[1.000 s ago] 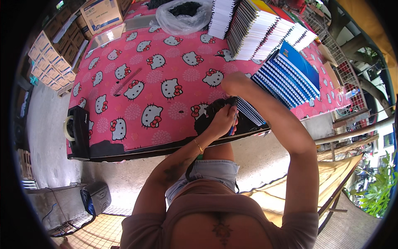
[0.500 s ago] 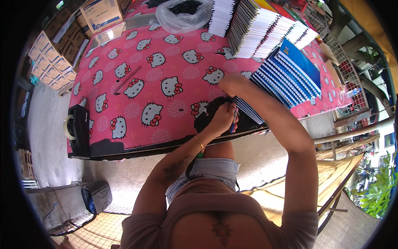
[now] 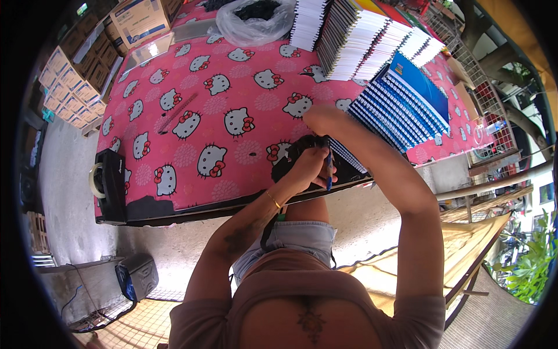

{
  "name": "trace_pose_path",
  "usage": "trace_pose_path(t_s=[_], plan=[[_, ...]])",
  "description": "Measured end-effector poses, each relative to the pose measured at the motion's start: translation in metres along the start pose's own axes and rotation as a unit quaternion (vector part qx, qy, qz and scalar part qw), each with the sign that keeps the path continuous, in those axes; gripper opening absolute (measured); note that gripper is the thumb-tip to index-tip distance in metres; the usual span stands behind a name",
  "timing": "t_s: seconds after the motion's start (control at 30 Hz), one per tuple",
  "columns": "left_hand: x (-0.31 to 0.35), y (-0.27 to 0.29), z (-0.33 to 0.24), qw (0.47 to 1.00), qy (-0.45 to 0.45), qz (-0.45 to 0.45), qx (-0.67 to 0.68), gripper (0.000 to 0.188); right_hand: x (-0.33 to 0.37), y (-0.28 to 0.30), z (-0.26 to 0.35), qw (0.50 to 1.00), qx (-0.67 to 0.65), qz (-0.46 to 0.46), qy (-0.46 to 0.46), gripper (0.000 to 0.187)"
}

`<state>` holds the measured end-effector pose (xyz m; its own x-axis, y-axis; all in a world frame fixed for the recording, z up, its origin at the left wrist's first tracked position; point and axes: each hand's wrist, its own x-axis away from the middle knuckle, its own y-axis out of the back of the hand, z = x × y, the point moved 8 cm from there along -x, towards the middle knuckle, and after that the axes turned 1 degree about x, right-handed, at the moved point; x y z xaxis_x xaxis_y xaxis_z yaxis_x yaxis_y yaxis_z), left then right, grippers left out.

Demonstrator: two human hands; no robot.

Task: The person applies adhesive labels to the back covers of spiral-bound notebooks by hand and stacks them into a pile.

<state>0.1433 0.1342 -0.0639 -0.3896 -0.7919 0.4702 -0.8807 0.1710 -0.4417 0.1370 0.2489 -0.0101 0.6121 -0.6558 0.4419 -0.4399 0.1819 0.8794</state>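
My left hand [image 3: 309, 168] is closed near the table's front edge. A slim blue thing [image 3: 329, 174], like a pen or a tool handle, sticks out of its fingers; its exact kind does not show. Just beyond it, my right hand [image 3: 318, 120] is bent at the wrist, its fingers hidden underneath, close to the left hand. A black, fuzzy-looking heap [image 3: 283, 170] lies beside and under the left hand. Next to both hands, partly covered by the right forearm, is a blue spiral-bound notebook [image 3: 349, 156] at the table edge.
A stack of blue spiral notebooks [image 3: 401, 104] stands at right, with taller notebook stacks [image 3: 360, 43] behind. A plastic bag [image 3: 256, 26] of black material lies at the back. A black tape dispenser [image 3: 110, 186] stands at the left corner. A reddish spiral coil [image 3: 179, 112] lies on the pink tablecloth [image 3: 232, 93].
My left hand has shifted slightly and turned, so more of the slim blue thing shows, pointing towards me. My right hand has moved a little to the left.
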Motion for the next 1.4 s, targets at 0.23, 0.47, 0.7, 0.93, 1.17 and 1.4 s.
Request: trace_pose_path(t_s=[0.23,0.47,0.7,0.93,1.17,1.4], plan=[[-0.01,0.004,0.003,0.999,-0.034,-0.01,-0.015,0.037,-0.002,0.001,0.001,1.0,-0.006,0.018,-0.013,0.017],[0.004,-0.002,0.01,0.999,0.029,0.008,0.025,0.037,-0.001,0.003,0.008,1.0,0.011,0.021,0.004,0.018],[-0.011,0.003,0.011,0.999,0.044,0.006,0.027,0.041,-0.002,-0.011,0.011,0.997,0.028,0.064,-0.008,0.019],[-0.003,-0.003,0.009,0.998,0.048,0.029,0.03,0.036,-0.003,-0.019,0.005,1.0,0.002,0.013,0.003,0.018],[-0.002,-0.005,0.008,0.993,0.075,0.004,0.088,0.034,-0.002,-0.018,0.007,0.998,0.022,0.066,0.002,0.018],[-0.009,0.0,0.011,0.996,0.06,0.026,0.058,0.034,0.003,-0.007,0.017,1.0,0.024,0.018,0.009,0.021]])
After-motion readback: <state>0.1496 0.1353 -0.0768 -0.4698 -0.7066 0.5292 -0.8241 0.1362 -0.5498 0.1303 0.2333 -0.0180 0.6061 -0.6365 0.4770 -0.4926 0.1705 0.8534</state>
